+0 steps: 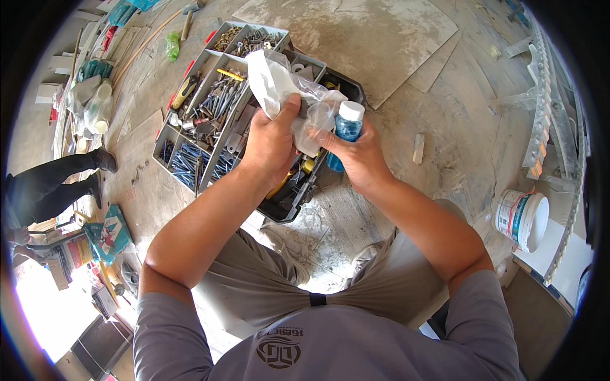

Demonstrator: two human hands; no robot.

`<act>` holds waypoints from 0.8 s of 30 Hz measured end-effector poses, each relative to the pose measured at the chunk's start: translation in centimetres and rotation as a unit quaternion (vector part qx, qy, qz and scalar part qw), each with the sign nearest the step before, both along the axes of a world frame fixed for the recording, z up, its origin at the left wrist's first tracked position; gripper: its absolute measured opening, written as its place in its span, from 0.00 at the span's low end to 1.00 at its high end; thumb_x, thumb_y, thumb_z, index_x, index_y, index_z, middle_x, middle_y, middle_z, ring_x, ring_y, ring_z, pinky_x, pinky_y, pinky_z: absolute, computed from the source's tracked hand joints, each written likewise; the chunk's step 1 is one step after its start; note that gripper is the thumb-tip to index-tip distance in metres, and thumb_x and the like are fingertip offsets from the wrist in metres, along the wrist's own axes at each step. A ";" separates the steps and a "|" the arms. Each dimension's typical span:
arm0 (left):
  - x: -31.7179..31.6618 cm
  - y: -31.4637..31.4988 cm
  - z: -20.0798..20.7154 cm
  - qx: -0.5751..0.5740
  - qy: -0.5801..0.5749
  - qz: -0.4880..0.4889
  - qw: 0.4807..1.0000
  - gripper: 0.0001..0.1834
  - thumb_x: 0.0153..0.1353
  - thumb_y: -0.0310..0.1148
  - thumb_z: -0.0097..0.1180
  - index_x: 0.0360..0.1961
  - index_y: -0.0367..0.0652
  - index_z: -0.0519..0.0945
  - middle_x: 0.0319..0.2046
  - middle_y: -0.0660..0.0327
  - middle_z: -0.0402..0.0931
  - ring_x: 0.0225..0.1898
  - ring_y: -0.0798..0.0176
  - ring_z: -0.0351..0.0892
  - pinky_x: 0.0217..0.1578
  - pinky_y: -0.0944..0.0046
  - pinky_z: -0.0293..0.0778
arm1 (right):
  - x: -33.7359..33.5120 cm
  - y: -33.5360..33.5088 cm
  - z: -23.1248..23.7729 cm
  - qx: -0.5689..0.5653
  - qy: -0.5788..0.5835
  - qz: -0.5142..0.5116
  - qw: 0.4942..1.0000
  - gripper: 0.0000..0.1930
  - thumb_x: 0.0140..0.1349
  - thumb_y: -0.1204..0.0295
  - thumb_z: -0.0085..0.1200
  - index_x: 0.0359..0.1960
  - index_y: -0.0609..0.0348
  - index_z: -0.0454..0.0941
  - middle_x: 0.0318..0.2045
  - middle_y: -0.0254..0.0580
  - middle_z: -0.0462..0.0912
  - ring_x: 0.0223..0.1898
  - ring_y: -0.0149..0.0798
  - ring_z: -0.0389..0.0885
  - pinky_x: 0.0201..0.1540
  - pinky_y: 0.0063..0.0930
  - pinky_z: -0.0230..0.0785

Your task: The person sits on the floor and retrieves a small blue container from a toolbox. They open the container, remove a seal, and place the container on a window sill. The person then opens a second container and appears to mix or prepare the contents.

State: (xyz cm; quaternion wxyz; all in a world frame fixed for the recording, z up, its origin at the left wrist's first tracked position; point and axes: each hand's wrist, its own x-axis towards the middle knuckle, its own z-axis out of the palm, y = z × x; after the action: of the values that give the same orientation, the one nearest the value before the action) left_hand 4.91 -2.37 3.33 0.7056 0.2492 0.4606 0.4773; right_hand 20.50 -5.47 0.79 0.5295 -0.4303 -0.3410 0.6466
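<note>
My left hand [272, 141] is closed on a crumpled clear plastic bag [319, 109], its thumb pressed on a white part that stands up at the bag's left. In my right hand [367, 159] is a small bottle [347, 130] of blue liquid with a white cap, held upright against the bag. The right thumb reaches across to the bag's lower edge. Both hands are over an open toolbox [223, 143] with tiered grey trays. These trays hold screws [257, 42], long blue bolts [188, 164], drill bits [222, 95] and a yellow-and-black handled tool [185, 91].
A hammer [187, 19] and a green plastic bottle [173, 46] lie on the dusty floor beyond the toolbox. At the right stand a white bucket [522, 216] and metal racking [546, 95]. Another person's legs [57, 187] show at the left, near boxes and bags.
</note>
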 end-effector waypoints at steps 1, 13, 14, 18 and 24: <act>0.2 -0.2 0.0 -0.009 -0.005 0.005 1.000 0.18 0.77 0.38 0.57 0.61 0.38 0.76 0.53 0.56 0.82 0.52 0.58 0.84 0.52 0.54 0.81 | 0.0 0.0 -0.1 0.009 -0.008 -0.015 1.000 0.23 0.63 0.75 0.73 0.58 0.62 0.79 0.48 0.36 0.86 0.48 0.29 0.84 0.52 0.28 0.79; 1.1 -0.2 -1.0 0.004 0.215 -0.019 0.976 0.31 0.75 0.59 0.55 0.51 0.38 0.84 0.30 0.60 0.82 0.31 0.67 0.75 0.34 0.58 0.73 | 3.1 1.7 -3.3 0.082 -0.183 0.062 0.978 0.28 0.67 0.71 0.68 0.67 0.64 0.75 0.50 0.38 0.86 0.48 0.30 0.83 0.52 0.26 0.76; 1.5 0.0 -1.4 0.031 0.208 -0.017 0.977 0.28 0.77 0.55 0.54 0.51 0.37 0.84 0.35 0.58 0.85 0.37 0.67 0.79 0.40 0.56 0.77 | 3.9 1.8 -3.8 0.031 -0.203 0.081 0.975 0.28 0.67 0.69 0.68 0.67 0.64 0.74 0.50 0.37 0.85 0.47 0.30 0.83 0.51 0.26 0.75; 2.2 0.1 -2.7 0.055 0.233 -0.044 0.970 0.23 0.79 0.48 0.51 0.45 0.36 0.85 0.36 0.53 0.86 0.39 0.64 0.81 0.46 0.53 0.77 | 5.6 2.2 -5.5 -0.003 -0.198 0.083 0.977 0.29 0.68 0.65 0.68 0.66 0.62 0.73 0.58 0.40 0.80 0.53 0.34 0.80 0.54 0.29 0.71; 3.2 0.7 -3.5 0.043 0.210 -0.039 0.976 0.24 0.79 0.47 0.48 0.46 0.34 0.83 0.36 0.49 0.85 0.39 0.53 0.83 0.46 0.51 0.76 | 6.8 2.8 -6.6 -0.020 -0.172 0.040 0.984 0.34 0.68 0.68 0.67 0.72 0.63 0.66 0.61 0.44 0.78 0.58 0.37 0.79 0.58 0.30 0.72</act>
State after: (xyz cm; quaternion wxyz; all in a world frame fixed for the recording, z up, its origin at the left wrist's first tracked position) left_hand 8.12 -1.69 -0.18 0.5998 0.3922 0.5675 0.4055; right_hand 27.28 -2.62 -5.77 0.4277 -0.5314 -0.4309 0.5908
